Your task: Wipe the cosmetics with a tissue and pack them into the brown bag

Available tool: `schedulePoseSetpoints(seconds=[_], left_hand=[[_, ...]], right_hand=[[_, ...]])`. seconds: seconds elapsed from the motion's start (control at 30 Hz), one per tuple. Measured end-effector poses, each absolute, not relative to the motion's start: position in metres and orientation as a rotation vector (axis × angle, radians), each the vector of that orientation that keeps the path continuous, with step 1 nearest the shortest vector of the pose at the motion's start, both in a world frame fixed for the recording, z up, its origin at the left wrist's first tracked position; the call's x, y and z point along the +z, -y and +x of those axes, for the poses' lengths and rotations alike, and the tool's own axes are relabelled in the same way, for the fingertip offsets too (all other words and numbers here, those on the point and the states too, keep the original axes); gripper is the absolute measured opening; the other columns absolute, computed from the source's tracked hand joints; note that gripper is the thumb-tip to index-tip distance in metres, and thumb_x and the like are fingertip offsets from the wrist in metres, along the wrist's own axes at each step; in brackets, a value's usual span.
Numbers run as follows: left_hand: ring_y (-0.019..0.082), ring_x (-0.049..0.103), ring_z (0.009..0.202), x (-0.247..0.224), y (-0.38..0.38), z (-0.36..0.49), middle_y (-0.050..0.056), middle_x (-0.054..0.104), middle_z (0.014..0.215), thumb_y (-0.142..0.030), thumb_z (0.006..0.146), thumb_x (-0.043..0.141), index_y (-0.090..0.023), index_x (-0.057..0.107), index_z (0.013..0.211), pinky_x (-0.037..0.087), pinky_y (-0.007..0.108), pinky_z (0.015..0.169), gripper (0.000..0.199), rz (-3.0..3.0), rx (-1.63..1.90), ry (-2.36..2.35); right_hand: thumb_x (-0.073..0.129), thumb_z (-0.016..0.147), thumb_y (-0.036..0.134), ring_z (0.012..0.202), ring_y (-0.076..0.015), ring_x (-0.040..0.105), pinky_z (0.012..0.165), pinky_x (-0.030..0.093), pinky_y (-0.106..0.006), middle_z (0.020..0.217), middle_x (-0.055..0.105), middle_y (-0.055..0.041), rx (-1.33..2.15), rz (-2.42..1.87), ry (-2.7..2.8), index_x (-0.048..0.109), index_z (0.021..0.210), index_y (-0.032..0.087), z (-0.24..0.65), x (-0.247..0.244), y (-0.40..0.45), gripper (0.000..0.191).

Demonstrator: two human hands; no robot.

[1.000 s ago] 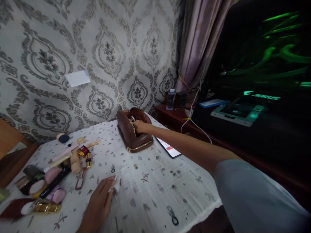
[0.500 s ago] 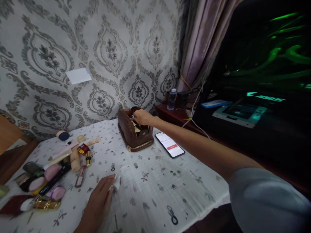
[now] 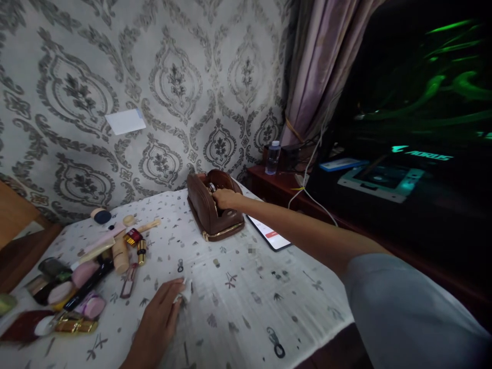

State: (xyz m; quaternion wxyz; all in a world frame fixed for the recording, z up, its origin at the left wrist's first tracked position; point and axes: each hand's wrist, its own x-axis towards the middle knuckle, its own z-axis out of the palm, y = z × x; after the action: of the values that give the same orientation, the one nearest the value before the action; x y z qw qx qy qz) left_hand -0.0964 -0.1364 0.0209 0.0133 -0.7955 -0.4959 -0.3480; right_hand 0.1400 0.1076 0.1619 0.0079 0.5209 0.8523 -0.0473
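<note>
An unzipped brown makeup bag [image 3: 209,218] stands near the wall, with its gold zipper along the base. My right hand [image 3: 227,200] reaches into its opening, fingers curled downward. The fingertips, and anything in them, are hidden inside the bag. Nearer to me, my left hand [image 3: 161,312] rests on the patterned tablecloth [image 3: 230,318], its fingers closed around a crumpled white tissue [image 3: 186,291]. Left of that hand lies a small lip gloss tube [image 3: 128,281], close to a gold and black lipstick [image 3: 141,251] and a beige foundation tube [image 3: 120,256].
A lit phone [image 3: 265,233] lies right of the bag, partly under my right forearm. Several cosmetics, including a pink-capped jar [image 3: 92,305], crowd the table's left side. A water bottle [image 3: 272,158] stands on the side surface beside a dark computer case [image 3: 415,102].
My right hand has shifted toward me within the bag's opening, and my forearm now covers more of the phone. My left hand stays almost where it was with the tissue.
</note>
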Motion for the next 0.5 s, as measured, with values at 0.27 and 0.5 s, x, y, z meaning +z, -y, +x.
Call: schedulePoseSetpoints(seconds=[0.27,0.5], left_hand=[[0.019,0.073,0.099,0.032,0.136,-0.095,0.008,0.073,0.11,-0.018,0.093,0.048,-0.022,0.064,0.112,0.061,0.027,0.084,0.025,-2.499,-1.08,1.461],[0.019,0.073,0.099,0.031,0.137,-0.093,0.007,0.074,0.11,-0.019,0.092,0.049,-0.023,0.065,0.11,0.061,0.026,0.085,0.025,-2.475,-1.093,1.499]], right_hand=[[0.055,0.089,0.016,0.114,-0.0336,0.066,0.093,0.053,-0.037,0.123,0.068,-0.022,-0.139,1.621,-2.649,0.069,0.123,0.012,0.141,0.154,-0.109,0.037],[0.062,0.086,0.018,0.114,-0.0325,0.065,0.091,0.051,-0.034,0.12,0.069,-0.0208,-0.023,1.427,-2.737,0.068,0.117,0.012,0.151,0.178,-0.097,0.032]])
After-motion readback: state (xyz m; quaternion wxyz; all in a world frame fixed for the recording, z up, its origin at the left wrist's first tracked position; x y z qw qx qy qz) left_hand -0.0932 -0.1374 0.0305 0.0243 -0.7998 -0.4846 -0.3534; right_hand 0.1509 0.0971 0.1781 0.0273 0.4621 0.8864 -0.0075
